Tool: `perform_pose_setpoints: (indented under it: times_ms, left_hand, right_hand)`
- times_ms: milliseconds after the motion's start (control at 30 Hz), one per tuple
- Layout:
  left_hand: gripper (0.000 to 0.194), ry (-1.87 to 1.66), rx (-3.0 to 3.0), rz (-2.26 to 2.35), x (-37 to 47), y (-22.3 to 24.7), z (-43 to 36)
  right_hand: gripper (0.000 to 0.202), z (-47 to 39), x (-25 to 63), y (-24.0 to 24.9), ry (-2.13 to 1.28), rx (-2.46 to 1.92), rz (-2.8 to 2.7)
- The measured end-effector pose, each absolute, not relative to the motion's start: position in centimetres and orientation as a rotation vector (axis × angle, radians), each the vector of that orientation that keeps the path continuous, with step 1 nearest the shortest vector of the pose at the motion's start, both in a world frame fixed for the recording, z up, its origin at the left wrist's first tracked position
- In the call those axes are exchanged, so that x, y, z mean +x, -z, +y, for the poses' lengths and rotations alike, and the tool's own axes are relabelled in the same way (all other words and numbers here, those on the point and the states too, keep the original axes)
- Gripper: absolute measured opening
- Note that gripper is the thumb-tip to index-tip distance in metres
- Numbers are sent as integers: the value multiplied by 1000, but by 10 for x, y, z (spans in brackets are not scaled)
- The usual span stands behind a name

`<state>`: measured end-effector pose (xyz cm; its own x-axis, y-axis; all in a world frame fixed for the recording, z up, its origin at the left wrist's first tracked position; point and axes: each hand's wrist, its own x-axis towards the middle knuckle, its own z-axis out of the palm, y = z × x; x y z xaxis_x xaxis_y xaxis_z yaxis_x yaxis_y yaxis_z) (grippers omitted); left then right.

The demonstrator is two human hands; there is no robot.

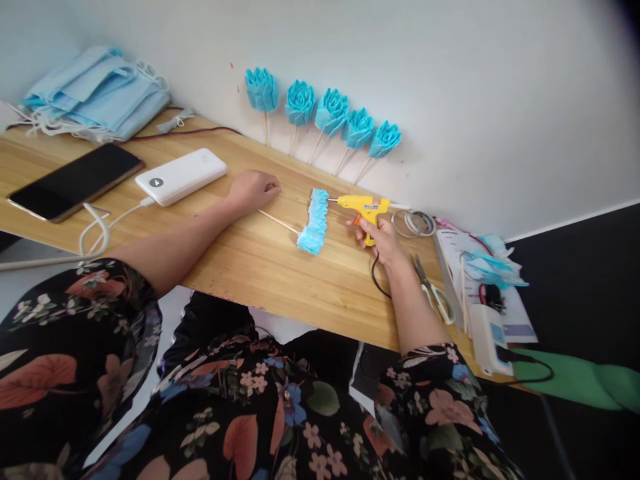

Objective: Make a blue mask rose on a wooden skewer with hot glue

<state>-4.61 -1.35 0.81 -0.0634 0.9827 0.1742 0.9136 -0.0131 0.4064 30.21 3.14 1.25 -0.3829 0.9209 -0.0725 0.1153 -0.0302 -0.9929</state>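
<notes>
A pleated blue strip lies on the wooden table, its lower end at the tip of a thin wooden stick. My right hand grips a yellow glue gun by its handle, and the nozzle points left at the upper part of the strip. To the left of the strip, my left hand rests on the table with its fingers curled together; whether anything is between them is hidden.
Several blue flowers on sticks lean against the wall behind. Masks, a phone and a power bank lie left. Tape rolls, scissors and a power strip are at right.
</notes>
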Motion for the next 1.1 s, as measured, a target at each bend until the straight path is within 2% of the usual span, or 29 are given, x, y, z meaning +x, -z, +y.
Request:
perform_pose_setpoints:
  times_ms: [267,600,1100]
  left_hand:
    - [32,-695,2015,2073,-47,-4,-11]
    - [36,-675,2045,2036,-47,-6,-15]
    - [32,-667,2047,2003,-55,-2,-13]
  right_hand:
    - [50,30,301,-16,-1458,-1132,-1600]
    - [56,26,299,-22,-1499,-1142,-1603]
    - [57,26,299,-23,-1502,-1128,-1618]
